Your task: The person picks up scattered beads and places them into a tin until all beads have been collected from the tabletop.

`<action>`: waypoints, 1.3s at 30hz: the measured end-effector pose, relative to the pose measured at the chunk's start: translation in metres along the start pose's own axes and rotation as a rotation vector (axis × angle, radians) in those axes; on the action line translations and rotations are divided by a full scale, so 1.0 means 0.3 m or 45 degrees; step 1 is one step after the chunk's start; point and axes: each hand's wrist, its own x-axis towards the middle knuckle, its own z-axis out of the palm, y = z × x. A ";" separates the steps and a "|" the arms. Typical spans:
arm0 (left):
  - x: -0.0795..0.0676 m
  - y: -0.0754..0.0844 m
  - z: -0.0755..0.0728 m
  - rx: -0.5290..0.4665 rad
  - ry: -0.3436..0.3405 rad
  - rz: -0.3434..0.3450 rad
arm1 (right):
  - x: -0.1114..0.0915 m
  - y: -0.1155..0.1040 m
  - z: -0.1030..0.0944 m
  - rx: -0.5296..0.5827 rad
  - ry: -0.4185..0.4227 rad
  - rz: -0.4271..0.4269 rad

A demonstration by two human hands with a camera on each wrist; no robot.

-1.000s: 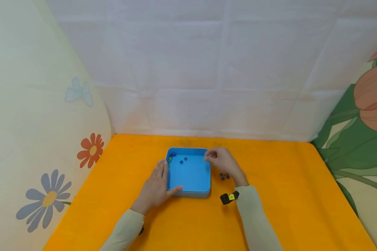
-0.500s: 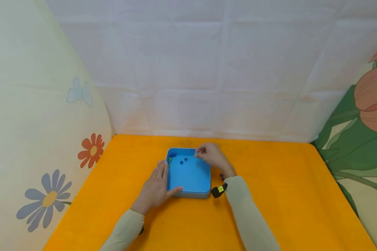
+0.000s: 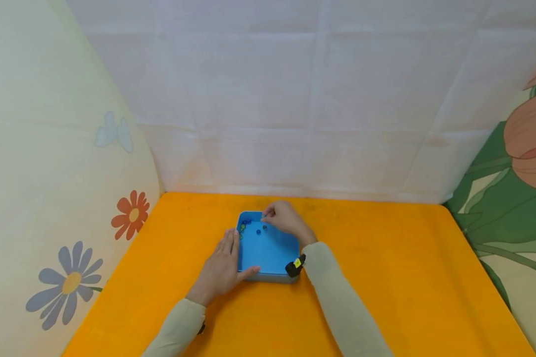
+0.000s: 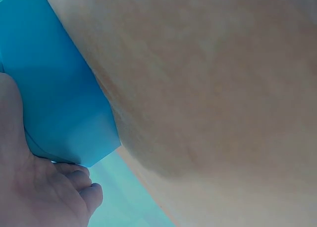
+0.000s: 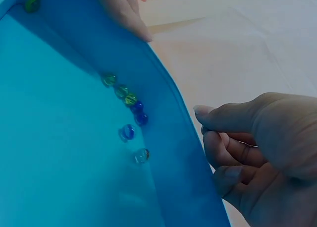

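Note:
A square blue box (image 3: 268, 255) stands on the orange table. My left hand (image 3: 220, 270) lies along its left side with straight fingers, the thumb stretched over the front rim. Over the back of the box, my right hand (image 3: 286, 218) pinches a small thing between thumb and forefinger; only a sliver of it shows in the right wrist view, looking like a glass marble (image 5: 204, 130). Green and blue marbles (image 5: 130, 99) line the box's wall inside, with a blue-streaked marble (image 5: 128, 132) and a clear marble (image 5: 142, 155) a little apart from them.
Another green marble (image 5: 32, 4) sits in a corner of the box. The orange tabletop (image 3: 384, 277) runs back to a white sheet (image 3: 250, 124), with flower-printed cloth (image 3: 71, 198) at the sides. A black wrist camera (image 3: 294, 267) overlaps the box's front right corner.
My right hand has moved left from the box's right rim to over its back middle. The blue marbles on the table at right are now hidden by the arm. My left hand stays put.

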 end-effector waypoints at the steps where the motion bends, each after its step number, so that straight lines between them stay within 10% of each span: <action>1: 0.000 -0.001 0.001 0.004 -0.001 -0.001 | 0.005 -0.006 0.006 -0.008 -0.007 -0.001; 24: 0.003 0.002 -0.006 0.004 -0.023 -0.003 | 0.058 -0.049 0.077 -0.036 -0.049 -0.003; 39: 0.004 0.001 0.010 -0.052 0.027 -0.022 | -0.045 0.002 -0.014 0.041 0.052 -0.047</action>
